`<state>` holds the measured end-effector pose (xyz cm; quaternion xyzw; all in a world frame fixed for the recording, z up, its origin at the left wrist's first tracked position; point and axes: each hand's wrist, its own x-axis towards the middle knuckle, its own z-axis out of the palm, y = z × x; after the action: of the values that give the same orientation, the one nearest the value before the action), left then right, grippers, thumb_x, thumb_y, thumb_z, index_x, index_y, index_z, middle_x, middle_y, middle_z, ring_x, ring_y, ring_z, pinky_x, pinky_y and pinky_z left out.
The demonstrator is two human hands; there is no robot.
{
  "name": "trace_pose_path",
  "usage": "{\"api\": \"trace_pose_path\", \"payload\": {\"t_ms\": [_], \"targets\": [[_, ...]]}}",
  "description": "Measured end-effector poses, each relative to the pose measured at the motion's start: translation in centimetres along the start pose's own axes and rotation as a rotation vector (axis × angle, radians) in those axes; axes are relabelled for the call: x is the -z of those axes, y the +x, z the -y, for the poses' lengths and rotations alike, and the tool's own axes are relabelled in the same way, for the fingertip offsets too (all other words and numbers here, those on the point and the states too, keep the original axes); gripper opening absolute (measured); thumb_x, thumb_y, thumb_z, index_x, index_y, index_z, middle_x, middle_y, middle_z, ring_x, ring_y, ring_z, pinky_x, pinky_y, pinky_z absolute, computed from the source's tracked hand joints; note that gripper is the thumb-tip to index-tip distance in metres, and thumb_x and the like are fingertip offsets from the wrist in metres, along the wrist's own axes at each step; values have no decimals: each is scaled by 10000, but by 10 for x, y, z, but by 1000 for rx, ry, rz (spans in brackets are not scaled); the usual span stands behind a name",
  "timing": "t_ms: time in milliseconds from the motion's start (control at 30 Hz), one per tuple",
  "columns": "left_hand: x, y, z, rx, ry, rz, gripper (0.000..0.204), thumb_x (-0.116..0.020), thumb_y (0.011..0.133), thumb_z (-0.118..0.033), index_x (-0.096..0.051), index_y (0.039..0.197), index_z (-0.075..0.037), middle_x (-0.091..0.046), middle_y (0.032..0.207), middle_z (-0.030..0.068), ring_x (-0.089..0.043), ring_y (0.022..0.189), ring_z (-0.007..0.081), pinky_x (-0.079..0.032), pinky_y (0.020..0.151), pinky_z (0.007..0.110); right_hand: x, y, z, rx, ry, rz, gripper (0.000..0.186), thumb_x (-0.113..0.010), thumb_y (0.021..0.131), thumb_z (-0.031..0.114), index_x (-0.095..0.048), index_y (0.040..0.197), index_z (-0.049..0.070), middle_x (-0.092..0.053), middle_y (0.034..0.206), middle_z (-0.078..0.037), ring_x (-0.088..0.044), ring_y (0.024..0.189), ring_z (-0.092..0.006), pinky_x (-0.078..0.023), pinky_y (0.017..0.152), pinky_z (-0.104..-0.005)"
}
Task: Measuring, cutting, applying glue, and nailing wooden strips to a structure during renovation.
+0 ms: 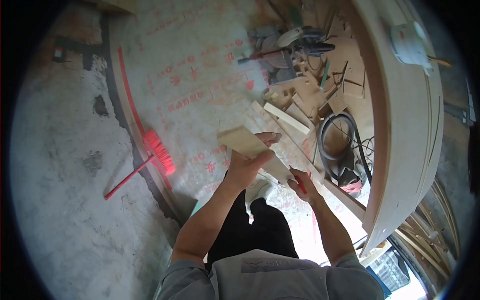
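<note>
My left hand (247,167) grips a pale, flat wooden board (237,137) from below, its thumb on the face and fingertips showing past the far edge. The board slants down to the right across the middle of the view. At its lower right end, my right hand (304,189) is closed around a slim red pen-like tool (301,184), close against the board's edge; the tip is too small to make out clearly.
A red broom (159,152) lies at left. Ahead are a power saw (305,42), wood offcuts (287,117) and a coiled grey hose (321,142). A large curved wooden panel (407,130) bearing a white container (405,42) fills the right. Wood strips (425,240) lie lower right.
</note>
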<state>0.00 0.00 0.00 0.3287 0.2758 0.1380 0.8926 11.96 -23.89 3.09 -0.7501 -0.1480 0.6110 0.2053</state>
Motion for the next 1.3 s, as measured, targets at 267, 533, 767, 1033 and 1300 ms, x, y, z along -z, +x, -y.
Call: {"api": "trace_pose_path", "payload": {"t_ms": [267,533,767,1033,1300], "targets": [[-52,-39,-96,-249,-100,8,410,-566,986,-369,-533,1181,-10,-643,1059,159,-638,979,284,-524,901,454,-34,14,20,524,-42,-280,433,-781,787,308,-589,1044,16,-535,744,-153,-517,716,-243,-438,690,-371],[-159,-180,-128,-386,-43,184,725,-332,961,-676,-557,1131,-9,-647,971,125,-634,895,287,-521,847,454,-102,-72,-130,654,-216,-766,709,-855,685,353,-534,1224,23,-607,1160,-231,-574,1089,-420,-472,935,-470],[-207,-311,-193,-526,42,266,717,-356,958,-672,-548,1195,-22,-637,1029,118,-619,971,278,-493,917,466,-148,-94,-225,460,-149,-864,615,-819,715,256,-502,1190,29,-598,1034,-218,-588,990,-406,-486,868,-472],[-141,-275,-148,-548,533,149,350,-515,996,-152,-503,1327,-41,-616,1225,92,-596,1144,224,-462,1014,410,-135,-178,-134,591,-235,-793,575,-748,730,249,-502,1193,12,-652,945,-253,-640,899,-436,-526,792,-494],[-123,-258,6,-61,214,251,467,-498,1021,-338,-515,1349,-6,-609,1209,71,-568,1100,170,-449,969,318,-158,-239,9,816,-380,-911,756,-788,767,329,-400,1338,22,-633,983,-260,-647,847,-453,-537,711,-500]]}}
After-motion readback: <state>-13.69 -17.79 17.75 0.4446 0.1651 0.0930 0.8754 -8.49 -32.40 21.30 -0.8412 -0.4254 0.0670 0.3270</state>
